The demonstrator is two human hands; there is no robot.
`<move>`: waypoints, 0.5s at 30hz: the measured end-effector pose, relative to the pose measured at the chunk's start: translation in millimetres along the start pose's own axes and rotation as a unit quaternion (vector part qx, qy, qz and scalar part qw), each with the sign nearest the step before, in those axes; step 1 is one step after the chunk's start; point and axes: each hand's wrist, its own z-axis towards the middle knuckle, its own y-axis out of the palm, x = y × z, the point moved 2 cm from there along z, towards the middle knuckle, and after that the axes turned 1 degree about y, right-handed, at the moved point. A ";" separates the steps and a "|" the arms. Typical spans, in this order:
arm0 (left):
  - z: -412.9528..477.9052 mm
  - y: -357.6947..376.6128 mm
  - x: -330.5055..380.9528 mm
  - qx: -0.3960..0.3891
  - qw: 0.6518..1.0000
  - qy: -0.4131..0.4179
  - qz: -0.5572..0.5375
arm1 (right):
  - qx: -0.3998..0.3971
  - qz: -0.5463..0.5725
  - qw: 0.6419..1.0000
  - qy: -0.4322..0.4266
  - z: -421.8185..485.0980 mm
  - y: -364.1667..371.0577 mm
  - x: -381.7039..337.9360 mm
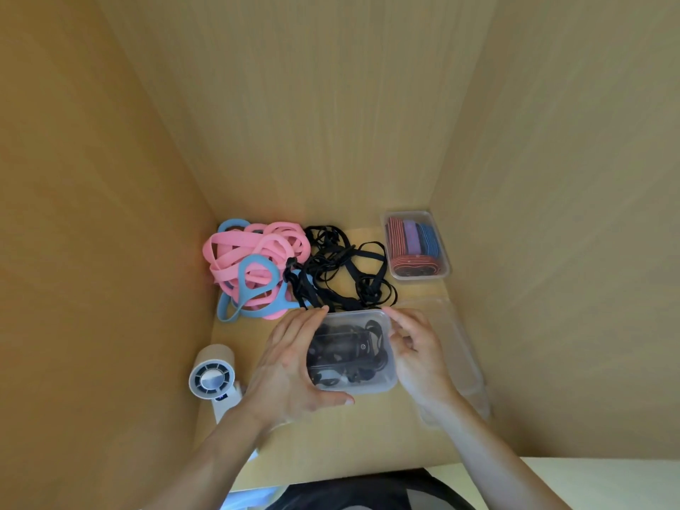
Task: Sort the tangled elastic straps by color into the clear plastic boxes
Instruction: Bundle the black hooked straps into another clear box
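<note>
Closest to the camera, on the wooden surface (331, 439), both hands hold a clear box (368, 389) filled with black straps (342, 353). The left hand (290, 366) lays its fingers together along the left wall, with the thumb hooked at the near edge. The right hand (419, 357) curls its fingers against the right wall. A small white fan (212, 379) lies to the left. Beyond, pink and blue straps (257, 259) tangle beside a loose black tangle (342, 274). Farthest right, a second box (443, 268) holds striped straps (412, 244).
</note>
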 end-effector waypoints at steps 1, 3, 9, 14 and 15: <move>0.4 -1.4 1.2 0.003 1.000 0.003 -0.001 | 0.007 -0.007 1.000 -0.009 0.4 -0.7 -2.2; 1.0 -3.3 2.9 0.006 1.000 0.006 -0.002 | 0.014 -0.003 1.000 -0.017 1.0 -1.0 -6.7; 2.9 -7.7 7.2 0.004 1.000 0.007 -0.007 | 0.022 0.031 0.999 -0.001 -0.9 -3.1 -14.9; 7.1 -18.4 14.1 0.018 0.999 0.034 -0.028 | 0.021 0.126 0.989 0.076 -0.2 -10.4 -26.1; 7.9 -20.9 15.2 0.025 0.998 0.040 -0.033 | 0.020 0.137 0.987 0.083 1.0 -13.4 -29.2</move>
